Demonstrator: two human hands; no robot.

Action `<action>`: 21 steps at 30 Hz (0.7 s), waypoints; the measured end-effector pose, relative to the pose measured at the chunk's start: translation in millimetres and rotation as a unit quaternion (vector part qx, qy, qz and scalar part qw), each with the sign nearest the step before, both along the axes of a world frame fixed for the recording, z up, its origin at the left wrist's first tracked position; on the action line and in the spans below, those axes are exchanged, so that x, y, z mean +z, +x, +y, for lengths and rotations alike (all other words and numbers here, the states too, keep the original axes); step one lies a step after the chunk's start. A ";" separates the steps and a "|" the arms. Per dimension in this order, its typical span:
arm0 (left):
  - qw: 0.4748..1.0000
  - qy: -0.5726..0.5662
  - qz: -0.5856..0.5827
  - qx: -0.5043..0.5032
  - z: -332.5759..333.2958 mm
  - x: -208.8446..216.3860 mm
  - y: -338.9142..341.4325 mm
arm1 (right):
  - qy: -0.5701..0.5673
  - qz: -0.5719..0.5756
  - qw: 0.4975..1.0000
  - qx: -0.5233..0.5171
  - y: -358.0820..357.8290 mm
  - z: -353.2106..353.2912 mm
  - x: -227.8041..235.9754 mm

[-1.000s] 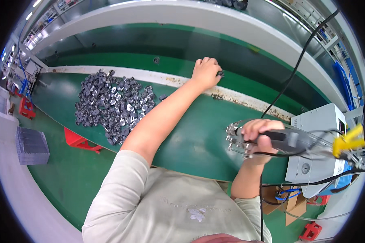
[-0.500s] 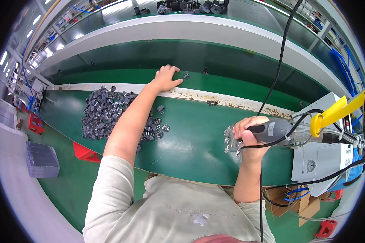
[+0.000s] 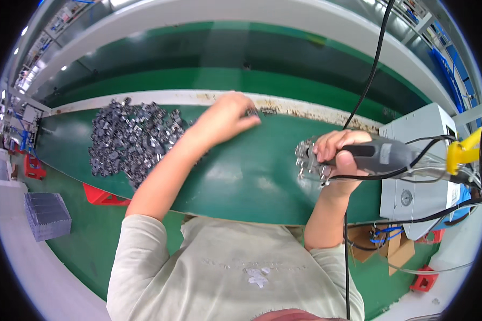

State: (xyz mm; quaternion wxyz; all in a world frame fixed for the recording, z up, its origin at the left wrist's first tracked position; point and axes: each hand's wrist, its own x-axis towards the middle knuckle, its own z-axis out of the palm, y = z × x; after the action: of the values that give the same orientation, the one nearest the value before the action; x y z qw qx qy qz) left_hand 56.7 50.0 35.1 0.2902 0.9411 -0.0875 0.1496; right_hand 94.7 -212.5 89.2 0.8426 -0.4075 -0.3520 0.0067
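My left hand [image 3: 226, 116] reaches across the green belt [image 3: 241, 176] to its far edge, fingertips pinched on a small dark metal part [image 3: 251, 112]. Another small part [image 3: 268, 111] lies just right of it, by the belt's worn white border. My right hand [image 3: 334, 158] grips a grey handheld power tool [image 3: 383, 154] with black cables trailing to the right. The tool's tip sits at a cluster of shiny metal pieces [image 3: 307, 162] on the belt, which my fingers also touch.
A large pile of grey metal parts [image 3: 131, 139] covers the belt's left side. A grey control box [image 3: 423, 160] and a yellow hook [image 3: 462, 151] stand at the right. A black cable [image 3: 370, 69] hangs from above. Red crates [image 3: 104, 195], stacked grey trays [image 3: 47, 215] and a cardboard box [image 3: 383, 247] sit below.
My left hand has drawn back from beyond the belt's far edge to that edge, fingers closing on a small part. My right hand keeps the tool at the metal pieces.
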 end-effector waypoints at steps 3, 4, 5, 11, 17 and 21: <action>0.996 -0.020 0.049 -0.073 -50.3 -18.2 -47.1 | -0.027 -0.026 0.999 0.008 0.9 2.0 1.0; 0.996 -0.003 0.047 -0.073 -57.4 -23.2 -50.8 | -0.055 -0.045 0.997 0.018 3.4 3.6 2.5; 0.996 0.013 0.046 -0.073 -63.8 -25.4 -54.3 | -0.059 -0.040 0.997 0.022 3.4 3.9 0.5; 0.998 -0.006 0.009 -0.069 -65.7 -33.7 -57.8 | -0.053 -0.047 0.995 0.065 0.1 10.6 -4.0; 0.998 -0.011 -0.007 -0.064 -54.5 -35.6 -56.0 | -0.066 -0.038 0.992 0.102 -1.5 13.8 -7.7; 0.997 -0.021 0.002 -0.073 -55.3 -43.0 -54.8 | -0.074 -0.049 0.990 0.111 -1.0 15.2 -12.4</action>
State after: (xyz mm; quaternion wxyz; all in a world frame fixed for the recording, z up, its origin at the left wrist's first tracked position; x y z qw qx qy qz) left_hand 1.9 -5.3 -7.9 0.3198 0.9264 -0.1519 0.1283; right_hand 93.7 -197.4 76.8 0.7856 -0.4271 -0.4349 0.1064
